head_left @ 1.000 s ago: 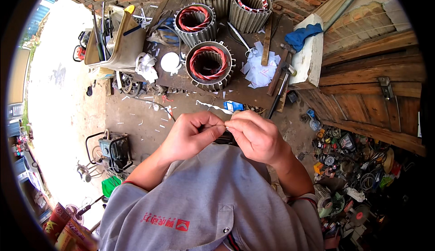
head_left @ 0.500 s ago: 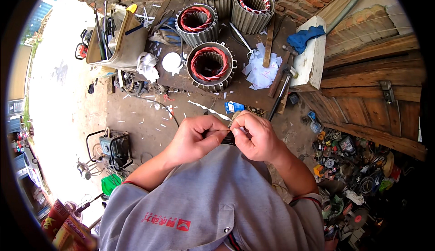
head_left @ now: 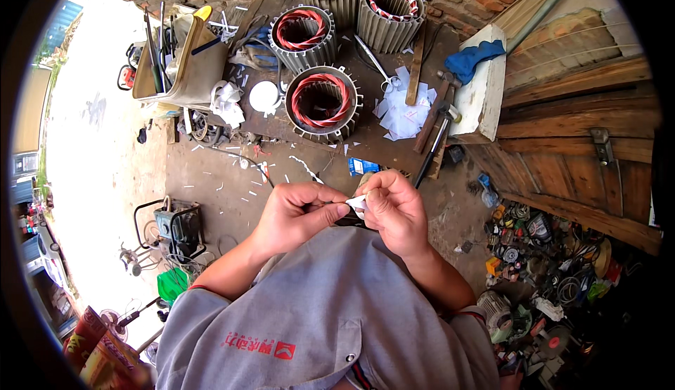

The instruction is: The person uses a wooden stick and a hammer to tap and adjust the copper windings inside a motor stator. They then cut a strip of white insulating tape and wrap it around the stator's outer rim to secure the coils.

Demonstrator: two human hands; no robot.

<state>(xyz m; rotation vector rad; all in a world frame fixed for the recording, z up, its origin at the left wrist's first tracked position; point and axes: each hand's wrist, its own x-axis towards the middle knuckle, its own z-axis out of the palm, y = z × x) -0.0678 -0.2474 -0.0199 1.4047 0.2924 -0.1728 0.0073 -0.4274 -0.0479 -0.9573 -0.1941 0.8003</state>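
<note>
In front of my chest, my left hand [head_left: 299,214] is closed, thumb and forefinger pinching one end of a small white strip [head_left: 357,202]. My right hand [head_left: 394,211] grips the same strip from the other side, its fingertips close to the left ones. The strip looks folded or wrapped; what may be inside it is hidden. A thin white twisted tape [head_left: 306,168] shows just beyond my left fingers. Past my hands, on the bench, stands a finned motor stator [head_left: 325,135] with a ring of red windings.
More stators [head_left: 304,56] stand behind, near the brick wall. White paper pieces [head_left: 406,114], scissors [head_left: 376,63] and a hammer [head_left: 443,126] lie to the right. A bucket of tools [head_left: 184,66] is at left, a framed machine [head_left: 179,225] on the floor, piled parts [head_left: 541,263] at right.
A thin brownish strand stretched between my fingertips before; now a white strip is between them. My right hand has turned slightly, and less of the white twisted tape shows.
</note>
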